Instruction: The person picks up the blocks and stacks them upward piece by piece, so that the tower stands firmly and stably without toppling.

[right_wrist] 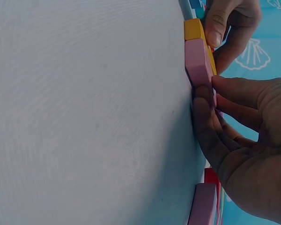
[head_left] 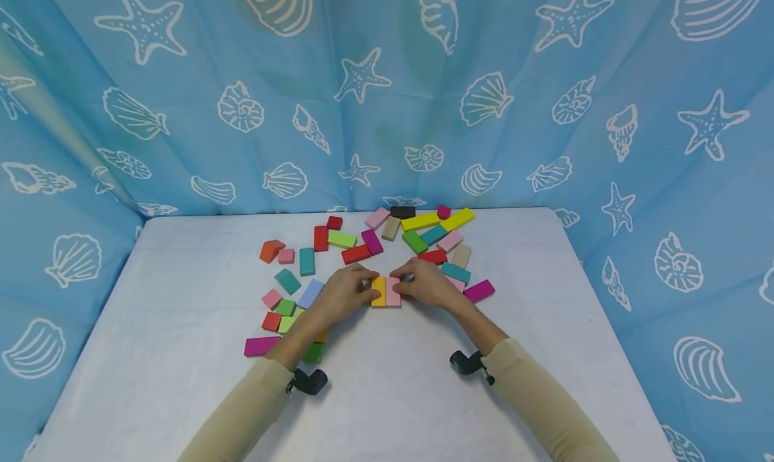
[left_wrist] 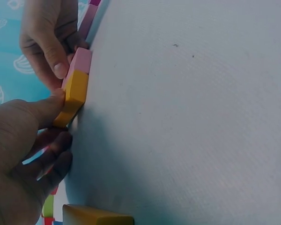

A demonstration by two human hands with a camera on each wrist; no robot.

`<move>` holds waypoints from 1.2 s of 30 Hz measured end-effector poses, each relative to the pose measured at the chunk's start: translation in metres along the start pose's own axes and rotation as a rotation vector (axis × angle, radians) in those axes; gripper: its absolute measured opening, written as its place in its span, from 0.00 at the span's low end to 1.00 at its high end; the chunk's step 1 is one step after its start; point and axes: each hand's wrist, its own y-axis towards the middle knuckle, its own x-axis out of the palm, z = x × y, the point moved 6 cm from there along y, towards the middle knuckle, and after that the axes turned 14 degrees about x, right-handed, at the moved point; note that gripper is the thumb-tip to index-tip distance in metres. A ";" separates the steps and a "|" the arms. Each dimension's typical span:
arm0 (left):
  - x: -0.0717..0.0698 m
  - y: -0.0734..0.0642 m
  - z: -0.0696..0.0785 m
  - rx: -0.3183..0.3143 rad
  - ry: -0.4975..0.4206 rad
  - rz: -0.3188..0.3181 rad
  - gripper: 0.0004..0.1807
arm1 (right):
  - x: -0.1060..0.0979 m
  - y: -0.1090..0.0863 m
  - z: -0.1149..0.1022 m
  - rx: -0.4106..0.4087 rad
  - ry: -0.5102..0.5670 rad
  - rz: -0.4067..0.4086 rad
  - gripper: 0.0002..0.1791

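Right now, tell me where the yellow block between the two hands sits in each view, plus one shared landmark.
Head: the yellow block is just below the picture's centre.
Left wrist: left of centre, in the upper half, by the left hand's thumb.
Right wrist: upper right, partly hidden by the left hand.
Shared landmark: the pink block against its side.

Yellow block (head_left: 378, 294) in the left grip (head_left: 346, 293): no letters or numbers readable.
Pink block (head_left: 393, 294) in the right grip (head_left: 428, 285): none readable.
Loose blocks (head_left: 307, 262) around both grips: plain coloured faces, no label readable.
Table (head_left: 387, 395) under the grips: no writing readable.
Black wrist cameras (head_left: 311, 382) behind the grips: no brand readable.
Curtain (head_left: 411, 113) beyond the grips: white shell and starfish prints, no words readable.
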 end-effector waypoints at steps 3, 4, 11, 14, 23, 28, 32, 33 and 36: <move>0.000 0.001 0.001 -0.001 0.010 -0.008 0.27 | -0.001 0.000 0.000 -0.004 -0.005 0.006 0.20; 0.000 0.002 0.002 0.001 0.012 -0.010 0.27 | -0.001 0.000 0.000 -0.005 -0.007 0.007 0.20; -0.001 0.004 0.005 0.010 0.027 -0.011 0.26 | -0.003 0.000 0.000 -0.006 -0.019 0.014 0.20; 0.000 0.005 0.004 0.012 0.025 -0.012 0.26 | -0.003 0.000 0.001 0.002 -0.019 0.015 0.20; 0.001 0.005 0.003 0.016 0.010 -0.013 0.27 | -0.005 -0.004 0.000 0.016 -0.024 0.013 0.20; -0.005 0.004 0.002 0.021 0.009 0.017 0.26 | -0.010 -0.005 -0.001 -0.012 -0.014 0.025 0.21; -0.020 0.006 -0.004 -0.010 0.029 0.103 0.24 | -0.027 -0.007 -0.001 -0.057 -0.036 0.081 0.20; -0.025 0.007 -0.005 -0.019 0.042 0.130 0.23 | -0.032 -0.008 0.000 -0.061 -0.044 0.092 0.20; -0.039 0.011 -0.012 -0.034 0.085 0.195 0.22 | -0.047 -0.009 0.007 -0.047 -0.075 0.089 0.22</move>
